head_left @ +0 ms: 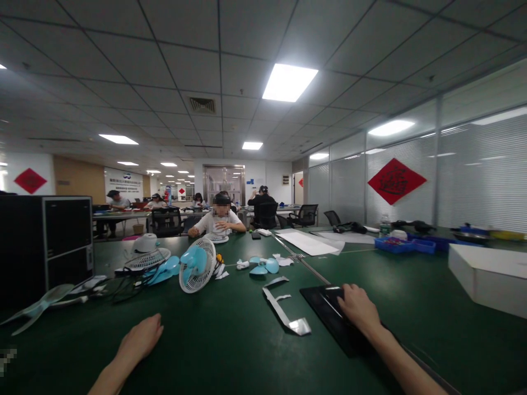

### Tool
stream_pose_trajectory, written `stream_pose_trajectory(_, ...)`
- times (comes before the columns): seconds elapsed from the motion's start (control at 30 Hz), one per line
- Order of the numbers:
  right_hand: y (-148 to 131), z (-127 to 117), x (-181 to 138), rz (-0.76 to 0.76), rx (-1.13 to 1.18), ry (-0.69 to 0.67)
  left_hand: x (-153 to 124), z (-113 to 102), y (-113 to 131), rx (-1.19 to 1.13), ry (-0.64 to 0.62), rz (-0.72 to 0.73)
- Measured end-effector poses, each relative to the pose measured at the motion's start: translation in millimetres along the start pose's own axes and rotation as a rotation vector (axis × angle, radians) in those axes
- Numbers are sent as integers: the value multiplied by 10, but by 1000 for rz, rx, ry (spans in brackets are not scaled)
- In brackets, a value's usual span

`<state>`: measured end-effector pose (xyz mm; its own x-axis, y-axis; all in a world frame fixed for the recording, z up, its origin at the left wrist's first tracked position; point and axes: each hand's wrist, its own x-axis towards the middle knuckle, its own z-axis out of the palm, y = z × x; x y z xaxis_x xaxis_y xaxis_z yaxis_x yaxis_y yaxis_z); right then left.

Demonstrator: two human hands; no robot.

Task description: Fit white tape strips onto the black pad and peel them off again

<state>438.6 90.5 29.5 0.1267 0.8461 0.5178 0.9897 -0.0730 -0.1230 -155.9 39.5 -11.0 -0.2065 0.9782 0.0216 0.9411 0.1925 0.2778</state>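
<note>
My left hand [140, 339] rests on the green table at the lower left, its fingers curled in and nothing visible in them. To the right, my right hand [359, 308] bends its fingers over the upper right edge of a flat black sheet [325, 312], which has a glossy streak across it. The fingertips' undersides are hidden. Just left of the sheet lies a torn strip of white and silvery material [284, 312]. A light-blue fan blade [264, 266] lies farther off, and a white round fan grille with blue blades [197, 266] leans beyond my left hand.
A black computer case [68, 236] stands at the left edge, with fan parts and cables beside it. At right are a white box [486, 274] and blue trays [403, 244]. White sheets [308, 241] lie farther back. A person [220, 216] sits across the green table [214, 351].
</note>
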Motion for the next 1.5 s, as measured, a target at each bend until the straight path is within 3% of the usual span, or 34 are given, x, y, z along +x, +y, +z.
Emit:
stream_pose_trajectory(0.1,306,47,65,168,-34,-86,-55,-40,50,-13,-20,-14)
stream_pose_trajectory(0.17,403,62,71,183,-7,-134,-74,-49,70,-5,-22,-11)
stream_pose_trajectory(0.3,401,49,71,133,47,-158,-42,-19,50,36,10,4)
stream_pose_trajectory(0.53,361,14,87,181,103,-207,24,30,-26,-12,-7,4)
stream_pose_trajectory(0.63,367,-60,94,196,111,-150,11,17,-12,4,-8,6)
stream_pose_trajectory(0.73,292,-153,107,158,195,14,-20,-7,31,-7,5,-4)
stream_pose_trajectory(0.83,37,-232,101,33,346,110,-54,-31,77,-15,27,-17)
stream_pose_trajectory(1.0,-802,-365,-49,-316,534,62,-74,-45,89,-26,13,-26)
stream_pose_trajectory(1.23,-1987,-311,-328,-708,574,-204,-52,-32,69,38,-5,-6)
stream_pose_trajectory(1.37,-2373,-136,-426,-824,548,-303,-43,-26,70,76,8,18)
stream_pose_trajectory(1.5,-2584,-19,-525,-880,515,-384,-55,-44,77,60,-1,3)
